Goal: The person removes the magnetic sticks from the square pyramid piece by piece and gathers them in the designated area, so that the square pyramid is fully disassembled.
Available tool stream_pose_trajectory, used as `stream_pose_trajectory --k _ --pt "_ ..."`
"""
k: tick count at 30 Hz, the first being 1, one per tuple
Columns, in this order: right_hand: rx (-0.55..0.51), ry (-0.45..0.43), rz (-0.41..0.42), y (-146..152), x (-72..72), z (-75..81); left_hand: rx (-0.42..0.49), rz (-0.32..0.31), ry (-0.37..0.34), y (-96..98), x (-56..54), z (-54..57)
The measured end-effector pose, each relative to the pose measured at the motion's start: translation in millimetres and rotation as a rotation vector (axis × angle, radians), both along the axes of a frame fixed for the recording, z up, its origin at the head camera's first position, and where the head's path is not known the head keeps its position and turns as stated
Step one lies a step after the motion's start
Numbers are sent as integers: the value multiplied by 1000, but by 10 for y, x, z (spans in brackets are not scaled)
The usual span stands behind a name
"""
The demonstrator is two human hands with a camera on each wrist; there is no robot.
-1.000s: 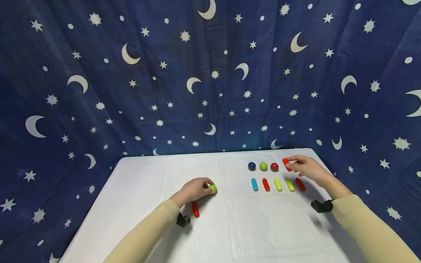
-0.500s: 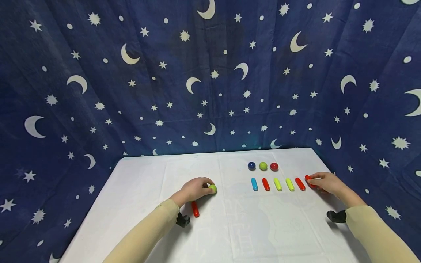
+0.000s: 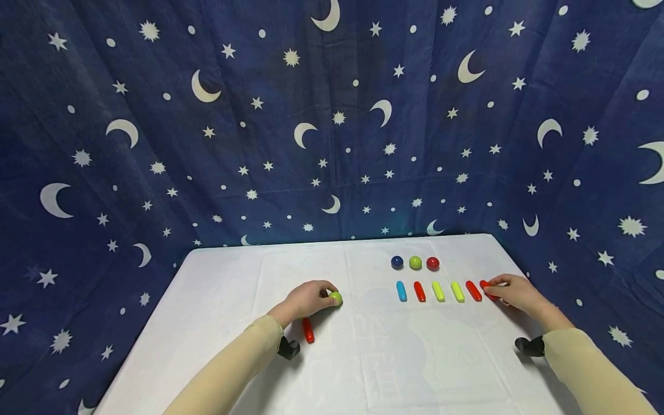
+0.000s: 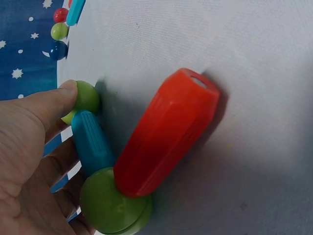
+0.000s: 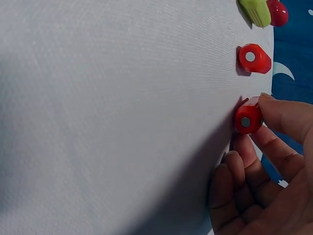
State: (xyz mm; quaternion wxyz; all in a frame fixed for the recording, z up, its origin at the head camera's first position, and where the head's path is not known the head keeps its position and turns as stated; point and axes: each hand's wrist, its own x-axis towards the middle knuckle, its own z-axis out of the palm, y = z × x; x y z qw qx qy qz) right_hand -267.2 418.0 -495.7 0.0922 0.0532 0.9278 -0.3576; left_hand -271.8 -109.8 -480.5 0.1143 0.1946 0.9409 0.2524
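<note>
In the left wrist view, my left hand (image 3: 306, 300) pinches a green ball (image 4: 86, 96) between thumb and finger. That ball meets a blue magnetic stick (image 4: 93, 142), which runs to a second green ball (image 4: 115, 203). A red magnetic stick (image 4: 166, 132) with a silver end leads off that second ball, close over the white cloth. At the right end of a row of sticks, my right hand (image 3: 519, 294) pinches another red magnetic stick (image 5: 248, 119) by thumb and fingers. Its round end shows a silver disc. The head view hides most of the left chain behind the hand.
Left of my right hand lie a red stick (image 3: 473, 290), two yellow sticks (image 3: 438, 291), a second red stick (image 3: 419, 291) and a blue stick (image 3: 402, 291). Behind them sit blue (image 3: 397, 262), green (image 3: 415, 262) and red (image 3: 433, 263) balls. A starry curtain (image 3: 332, 144) surrounds the table.
My right hand has carried its red stick from beside the balls toward the front right, down to the end of the stick row. The left hand has stayed in place with the green ball.
</note>
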Motion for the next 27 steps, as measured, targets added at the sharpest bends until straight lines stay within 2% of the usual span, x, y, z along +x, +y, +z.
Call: stream_pose_trajectory --k 10,14,17,22,27 --pt "49 34 -15 -39 56 67 17 11 -5 -15 -6 -30" --pt "96 65 -45 -59 73 145 33 4 -6 -8 -12 -33" --pt "126 120 -51 -142 60 204 45 -3 -13 14 -13 -36" --pt "129 263 4 -546 6 299 60 -18 -32 100 -3 -55" --pt "68 349 147 -1196 -22 384 53 -84 -25 236 30 -58"
